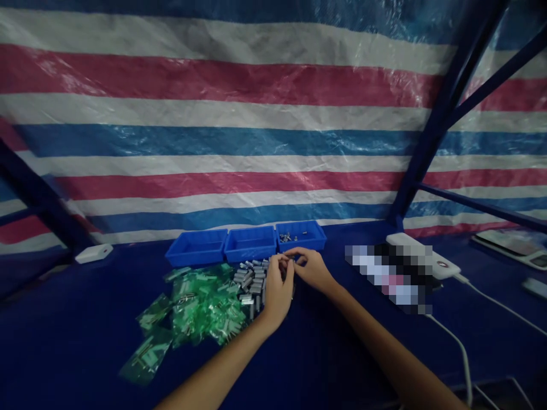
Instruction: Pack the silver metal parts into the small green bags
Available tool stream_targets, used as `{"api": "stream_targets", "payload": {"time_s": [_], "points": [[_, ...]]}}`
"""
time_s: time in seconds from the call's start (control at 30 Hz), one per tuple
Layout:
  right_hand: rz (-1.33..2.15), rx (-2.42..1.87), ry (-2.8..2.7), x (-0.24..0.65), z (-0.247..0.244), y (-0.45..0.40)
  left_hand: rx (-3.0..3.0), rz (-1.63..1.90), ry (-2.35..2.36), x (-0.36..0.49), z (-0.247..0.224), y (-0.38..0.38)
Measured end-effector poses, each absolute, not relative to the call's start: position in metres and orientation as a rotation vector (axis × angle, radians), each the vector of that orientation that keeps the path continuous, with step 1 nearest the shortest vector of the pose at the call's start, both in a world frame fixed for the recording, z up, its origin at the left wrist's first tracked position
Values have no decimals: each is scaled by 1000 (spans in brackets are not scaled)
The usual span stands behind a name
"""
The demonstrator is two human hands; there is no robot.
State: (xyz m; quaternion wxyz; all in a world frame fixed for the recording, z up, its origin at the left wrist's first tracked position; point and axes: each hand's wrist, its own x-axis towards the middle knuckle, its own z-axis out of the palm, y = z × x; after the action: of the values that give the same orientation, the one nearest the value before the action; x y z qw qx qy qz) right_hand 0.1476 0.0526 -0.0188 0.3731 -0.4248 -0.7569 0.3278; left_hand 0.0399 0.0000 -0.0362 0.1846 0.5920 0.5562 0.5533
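Observation:
My left hand (280,287) and my right hand (314,269) meet just in front of the right blue bin, fingers pinched together. Whatever lies between the fingertips is too small and dark to name. Beside my left hand is a pile of short silver metal cylinders (253,280). Further left lies a heap of green-tinted clear plastic bags (205,307) with small parts inside. Three blue bins stand in a row behind: the left bin (196,259) and the middle bin (251,253) show no parts, while the right bin (319,242) holds several small metal pieces.
At the right, a pixelated flat object (388,279) lies against a white power strip (448,269) with white cables. A white box (94,253) sits at the far left. Blue metal posts and a striped plastic sheet (239,136) stand behind the blue table (64,336).

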Motion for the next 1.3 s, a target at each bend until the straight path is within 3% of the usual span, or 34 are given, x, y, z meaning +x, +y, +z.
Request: {"api": "stream_targets", "payload": {"time_s": [0.2, 0.7, 1.0, 1.13, 1.3], "points": [[1435, -926, -1386, 139, -27, 57, 1448, 1613, 1521, 41, -38, 2], [1778, -799, -1189, 140, -21, 51, 1430, 1662, 1482, 41, -34, 1], [1517, -974, -1238, 153, -19, 65, 1445, 1594, 1493, 45, -35, -2], [1383, -830, -1317, 162, -5, 66, 1346, 1655, 1522, 47, -33, -3], [1123, -765, -1909, 163, -8, 57, 1191, 1872, 1516, 43, -32, -4]]}}
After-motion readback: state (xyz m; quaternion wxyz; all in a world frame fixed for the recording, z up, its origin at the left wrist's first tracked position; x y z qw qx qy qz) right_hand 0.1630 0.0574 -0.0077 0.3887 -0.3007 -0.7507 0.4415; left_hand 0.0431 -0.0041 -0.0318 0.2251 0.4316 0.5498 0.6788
